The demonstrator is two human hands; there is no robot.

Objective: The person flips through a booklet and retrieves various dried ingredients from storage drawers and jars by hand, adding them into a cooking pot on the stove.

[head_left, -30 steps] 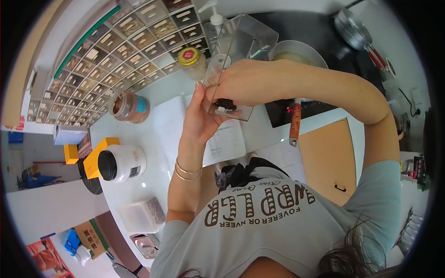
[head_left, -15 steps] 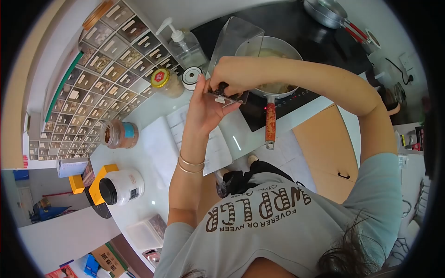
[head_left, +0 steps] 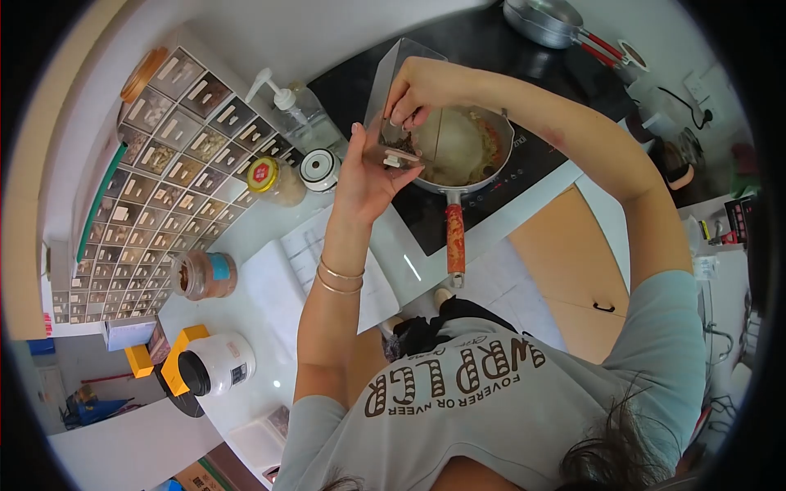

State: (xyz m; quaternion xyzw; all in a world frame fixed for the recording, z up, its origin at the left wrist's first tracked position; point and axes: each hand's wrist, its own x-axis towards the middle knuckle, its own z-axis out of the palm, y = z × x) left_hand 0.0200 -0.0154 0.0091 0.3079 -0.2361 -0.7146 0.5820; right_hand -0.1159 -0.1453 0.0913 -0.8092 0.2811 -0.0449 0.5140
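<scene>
From my end, I see the left hand (head_left: 364,188) supporting a long, clear plastic box (head_left: 383,100) from beneath, digits spread to either side of its lower end. The box is tilted, with dark brown, irregular pieces (head_left: 403,141) in that end. The right hand (head_left: 426,85) reaches into it, fingers curled close together at the pieces; I cannot tell whether the tips pinch one.

I judge the step in hand to be handling the pieces inside the box. From this pose, a careful move calls for a steady left palm and a small, sure grip, since a steeper tilt could spill them.

Just beside the box, partly behind its clear wall, a round metal pan (head_left: 494,178) with a red-patterned handle (head_left: 456,237) holds cloudy, pale liquid on the black glass cooktop (head_left: 416,222). An open white book (head_left: 274,274) lies on the counter nearby.
</scene>
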